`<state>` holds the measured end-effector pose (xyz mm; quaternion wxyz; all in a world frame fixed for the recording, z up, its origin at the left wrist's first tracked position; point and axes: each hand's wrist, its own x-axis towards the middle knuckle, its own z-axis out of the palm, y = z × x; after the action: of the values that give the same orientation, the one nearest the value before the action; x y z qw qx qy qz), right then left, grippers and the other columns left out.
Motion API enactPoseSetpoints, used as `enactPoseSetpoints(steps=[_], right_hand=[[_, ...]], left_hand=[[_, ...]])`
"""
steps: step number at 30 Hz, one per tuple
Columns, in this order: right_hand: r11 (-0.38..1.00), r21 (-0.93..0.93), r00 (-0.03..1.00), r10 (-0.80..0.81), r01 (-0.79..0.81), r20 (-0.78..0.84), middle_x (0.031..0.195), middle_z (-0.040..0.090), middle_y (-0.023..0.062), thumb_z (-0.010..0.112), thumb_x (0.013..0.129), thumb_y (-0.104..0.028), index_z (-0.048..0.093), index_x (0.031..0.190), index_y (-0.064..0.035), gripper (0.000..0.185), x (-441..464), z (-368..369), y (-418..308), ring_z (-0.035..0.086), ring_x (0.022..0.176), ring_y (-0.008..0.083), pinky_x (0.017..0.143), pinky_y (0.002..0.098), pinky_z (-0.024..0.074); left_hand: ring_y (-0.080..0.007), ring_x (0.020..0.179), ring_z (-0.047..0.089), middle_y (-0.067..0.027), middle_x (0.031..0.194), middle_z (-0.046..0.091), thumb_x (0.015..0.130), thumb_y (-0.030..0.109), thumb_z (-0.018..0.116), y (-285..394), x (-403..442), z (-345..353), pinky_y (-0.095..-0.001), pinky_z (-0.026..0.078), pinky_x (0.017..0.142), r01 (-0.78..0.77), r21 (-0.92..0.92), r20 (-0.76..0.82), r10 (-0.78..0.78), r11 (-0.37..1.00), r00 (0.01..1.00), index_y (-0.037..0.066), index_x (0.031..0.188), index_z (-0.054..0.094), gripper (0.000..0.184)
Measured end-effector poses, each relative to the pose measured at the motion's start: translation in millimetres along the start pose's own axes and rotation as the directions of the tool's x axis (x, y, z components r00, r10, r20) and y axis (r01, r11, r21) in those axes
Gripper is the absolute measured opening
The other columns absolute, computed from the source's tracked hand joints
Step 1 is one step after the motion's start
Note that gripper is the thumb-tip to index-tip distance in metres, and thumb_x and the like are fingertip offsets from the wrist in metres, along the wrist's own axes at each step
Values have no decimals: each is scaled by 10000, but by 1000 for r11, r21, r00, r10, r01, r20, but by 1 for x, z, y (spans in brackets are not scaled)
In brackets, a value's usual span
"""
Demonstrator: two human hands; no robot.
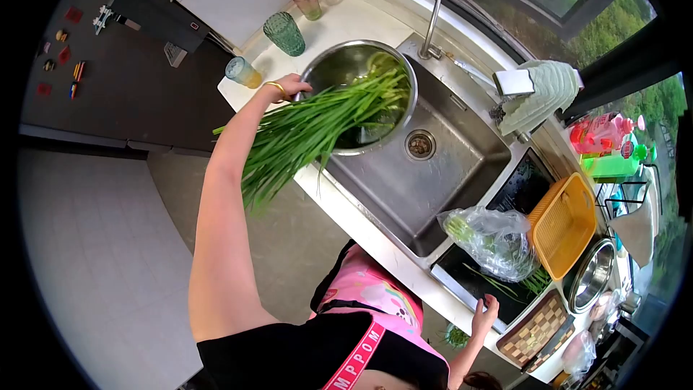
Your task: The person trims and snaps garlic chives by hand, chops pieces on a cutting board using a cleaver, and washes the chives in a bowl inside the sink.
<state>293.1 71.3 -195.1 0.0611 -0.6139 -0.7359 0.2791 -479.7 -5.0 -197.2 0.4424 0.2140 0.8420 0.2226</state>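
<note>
My left hand (290, 87) is closed on the rim of a stainless steel bowl (409, 105) over the left end of the sink. A big bunch of long green leafy stalks, which look like garlic chives (317, 123), lies in the bowl, with its leaves hanging over the near rim. My right hand (488, 312) is by the counter's front edge with its fingers apart and nothing in them. Closest to it are a few loose green stalks (505, 288) on a black surface and a clear plastic bag (498, 238) with pale green stalks inside.
The steel sink (440, 180) has a faucet (431, 49) behind it. A yellow basket (564, 224), a metal bowl (593, 278) and a checkered cutting board (535, 332) stand on the right. Glasses, including a green one (284, 34), are at the left. Soap bottles (610, 166) stand near the window.
</note>
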Motion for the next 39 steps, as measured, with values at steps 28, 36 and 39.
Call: enactPoseSetpoints(steps=[28,36,39], right_hand=[[934,69,913,356,-350,-198,1058,551,159,579,810,-157,613,992,-41,218,-66,-11,36,542,978,331,845,376,442],[788,352,612,614,-505,-499,922,598,131,570,798,-102,622,904,-20,144,-147,-52,143,596,856,275,742,349,475],[804,354,524,584,-478,-620,896,601,131,575,798,-74,605,899,-10,123,-161,-82,209,608,813,262,723,336,483]], left_hand=[[-217,934,573,-138,1078,587,900,205,537,87,-89,96,-308,454,818,-642,381,-708,656,666,261,-16,1120,530,312],[-151,840,536,-62,947,558,826,13,534,144,-248,435,-280,440,742,-838,-2,-31,838,545,545,20,1034,543,209],[-206,783,566,-104,930,561,788,-23,557,170,-311,527,-291,470,684,-906,-115,375,862,408,341,15,1007,551,223]])
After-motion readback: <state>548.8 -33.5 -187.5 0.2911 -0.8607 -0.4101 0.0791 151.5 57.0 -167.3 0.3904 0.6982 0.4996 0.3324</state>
